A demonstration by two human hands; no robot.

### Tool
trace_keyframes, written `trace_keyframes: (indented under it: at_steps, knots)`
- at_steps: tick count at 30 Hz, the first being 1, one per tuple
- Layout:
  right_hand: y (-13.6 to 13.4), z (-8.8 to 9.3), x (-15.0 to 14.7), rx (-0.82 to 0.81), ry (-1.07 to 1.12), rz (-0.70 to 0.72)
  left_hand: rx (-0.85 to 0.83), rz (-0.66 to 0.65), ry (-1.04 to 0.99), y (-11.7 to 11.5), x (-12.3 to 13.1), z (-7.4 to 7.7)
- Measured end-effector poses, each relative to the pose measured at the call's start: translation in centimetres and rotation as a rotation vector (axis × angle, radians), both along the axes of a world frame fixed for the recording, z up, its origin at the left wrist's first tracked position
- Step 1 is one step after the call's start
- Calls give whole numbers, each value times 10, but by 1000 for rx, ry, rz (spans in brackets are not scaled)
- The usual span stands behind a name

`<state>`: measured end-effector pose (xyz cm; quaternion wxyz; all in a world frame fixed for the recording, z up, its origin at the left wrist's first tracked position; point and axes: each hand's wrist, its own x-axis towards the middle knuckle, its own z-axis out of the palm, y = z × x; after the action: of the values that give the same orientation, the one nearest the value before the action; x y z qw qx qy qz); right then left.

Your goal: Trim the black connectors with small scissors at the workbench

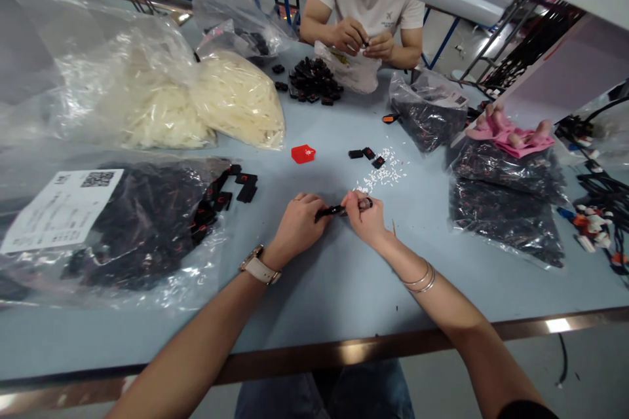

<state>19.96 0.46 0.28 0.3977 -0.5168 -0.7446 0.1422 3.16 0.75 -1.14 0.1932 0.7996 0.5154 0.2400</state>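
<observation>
My left hand is closed on one end of a small black part above the table's middle. From the right, my right hand meets it, its fingers wrapped round a dark, slim tool. Just beyond my right hand lie scattered small white pieces, with a few black parts beside them. Farther left is a red piece with some white bits on it. The tips of the tool and the part are too small to make out.
A clear bag of black parts spills open at left, with bags of cream pieces behind. Bagged black parts and a pink item stand right. Across the table, a person's hands work near a black pile.
</observation>
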Motion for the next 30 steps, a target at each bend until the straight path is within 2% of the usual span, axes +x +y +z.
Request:
trace_keyframes:
  at_steps: [7, 15, 18, 22, 24, 26, 30]
  knots:
    - [1, -2, 1, -21, -86, 0, 19, 11, -14, -1, 0, -2]
    - [0, 5, -4, -126, -153, 67, 53, -15, -31, -1, 0, -5]
    - [2, 5, -3, -161, -44, 44, 52, -5, -31, -1, 0, -5]
    - [6, 2, 2, -216, 306, -96, 6, 43, -85, -1, 2, -1]
    - [8, 0, 5, -233, 418, -136, -47, 96, -171, -1, 3, 0]
    - [10, -3, 6, -241, 459, -145, -129, 211, -352, 1, 2, 0]
    - [11, -7, 6, -247, 476, -135, -238, 622, -1031, 10, -7, -1]
